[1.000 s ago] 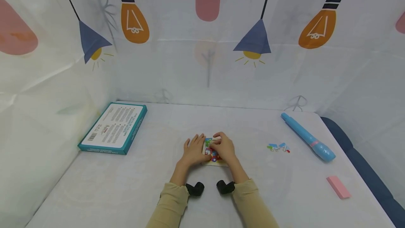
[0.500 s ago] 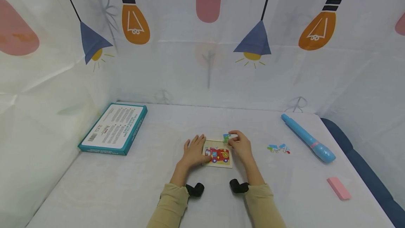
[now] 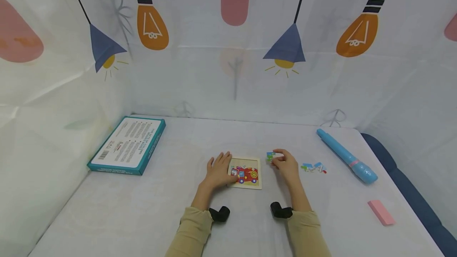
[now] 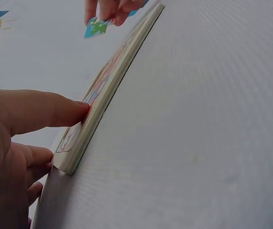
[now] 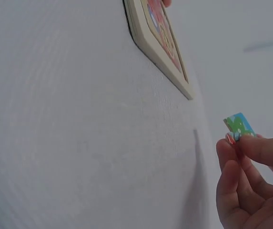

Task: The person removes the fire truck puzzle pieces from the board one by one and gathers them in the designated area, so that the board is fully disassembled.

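Observation:
A small wooden puzzle board [image 3: 260, 175] lies flat on the white table, with a red truck picture in its lower part and bare wood along its upper part. My left hand [image 3: 217, 171] rests at the board's left side, its thumb [image 4: 62, 110] pressing on the picture's edge and its fingers stretched out along the side. To the right of the board, my right hand [image 3: 287, 166] pinches a blue and green puzzle piece [image 5: 239, 125] between thumb and fingertips, raised above the table. Several loose puzzle pieces [image 3: 314, 167] lie farther right.
A teal-edged flat box [image 3: 126, 144] lies at the back left. Toward the right edge are a light-blue tube-shaped object [image 3: 346, 154] and a pink block [image 3: 381, 212]. A printed white curtain [image 3: 200, 78] stands behind the table, and a dark blue chair [image 3: 410, 181] is beyond its right edge.
My right hand has lifted the green and blue puzzle piece away from the board and carried it to the right, uncovering the truck picture. My left hand has stayed in place.

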{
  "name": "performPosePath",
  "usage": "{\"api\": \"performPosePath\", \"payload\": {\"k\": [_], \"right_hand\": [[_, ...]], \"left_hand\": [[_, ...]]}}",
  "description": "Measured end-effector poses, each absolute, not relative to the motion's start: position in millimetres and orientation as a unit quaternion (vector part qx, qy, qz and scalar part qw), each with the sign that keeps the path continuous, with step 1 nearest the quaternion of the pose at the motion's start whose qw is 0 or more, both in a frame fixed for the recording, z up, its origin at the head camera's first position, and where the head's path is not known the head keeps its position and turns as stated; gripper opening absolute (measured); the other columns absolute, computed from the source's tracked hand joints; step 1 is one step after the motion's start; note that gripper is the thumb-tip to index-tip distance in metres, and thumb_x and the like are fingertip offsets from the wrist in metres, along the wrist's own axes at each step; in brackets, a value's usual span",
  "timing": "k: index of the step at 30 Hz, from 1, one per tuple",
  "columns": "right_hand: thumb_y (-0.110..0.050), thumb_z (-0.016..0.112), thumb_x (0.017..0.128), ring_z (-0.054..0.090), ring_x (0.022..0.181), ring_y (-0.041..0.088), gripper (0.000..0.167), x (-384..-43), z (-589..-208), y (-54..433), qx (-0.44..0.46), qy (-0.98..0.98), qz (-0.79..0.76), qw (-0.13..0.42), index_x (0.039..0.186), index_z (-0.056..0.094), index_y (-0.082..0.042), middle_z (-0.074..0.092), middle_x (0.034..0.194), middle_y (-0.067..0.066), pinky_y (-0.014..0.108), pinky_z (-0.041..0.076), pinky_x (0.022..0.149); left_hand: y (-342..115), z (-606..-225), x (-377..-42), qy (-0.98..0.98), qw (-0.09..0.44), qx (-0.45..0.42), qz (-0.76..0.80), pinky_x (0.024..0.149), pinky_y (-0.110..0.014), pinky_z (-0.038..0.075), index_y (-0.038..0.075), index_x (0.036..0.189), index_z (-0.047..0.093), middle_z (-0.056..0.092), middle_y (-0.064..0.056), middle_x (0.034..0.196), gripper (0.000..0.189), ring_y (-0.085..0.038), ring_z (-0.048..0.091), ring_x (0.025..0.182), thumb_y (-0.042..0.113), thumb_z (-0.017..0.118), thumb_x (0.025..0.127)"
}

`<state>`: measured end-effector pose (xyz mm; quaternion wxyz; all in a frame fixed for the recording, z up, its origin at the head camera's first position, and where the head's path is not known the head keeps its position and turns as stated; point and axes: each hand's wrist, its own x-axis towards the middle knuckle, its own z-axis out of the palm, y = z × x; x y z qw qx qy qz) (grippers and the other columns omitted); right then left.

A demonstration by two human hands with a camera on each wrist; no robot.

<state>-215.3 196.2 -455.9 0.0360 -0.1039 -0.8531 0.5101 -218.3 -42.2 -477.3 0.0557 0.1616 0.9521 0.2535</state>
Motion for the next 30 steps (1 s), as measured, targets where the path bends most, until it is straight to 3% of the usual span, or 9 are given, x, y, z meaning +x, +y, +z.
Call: {"api": "performPosePath", "payload": {"k": [14,30], "right_hand": [[-0.003,0.054,0.089,0.062,0.077,0.015,0.035,-209,-457,223,-0.130,-0.846,0.516,0.017,0.124,0.053,-0.001,0.058,0.099,0.017,0.020,0.049,0.065],[-0.009,0.056,0.089,0.059,0.086,0.025,0.033,-200,-456,240,-0.169,-0.873,0.456,0.037,0.121,0.057,-0.002,0.063,0.097,0.017,0.022,0.042,0.064]], "left_hand": [[-42,-478,-219,0.951,0.056,0.163,0.257,0.107,-0.054,0.010,0.004,0.141,0.037,0.031,-0.009,0.148,0.084,-0.028,0.021,0.138,0.040,0.065,0.071],[-42,-478,-218,0.951,0.060,0.161,0.257,0.108,-0.054,0.010,0.004,0.140,0.037,0.031,-0.009,0.148,0.082,-0.028,0.021,0.138,0.039,0.064,0.071]]}}
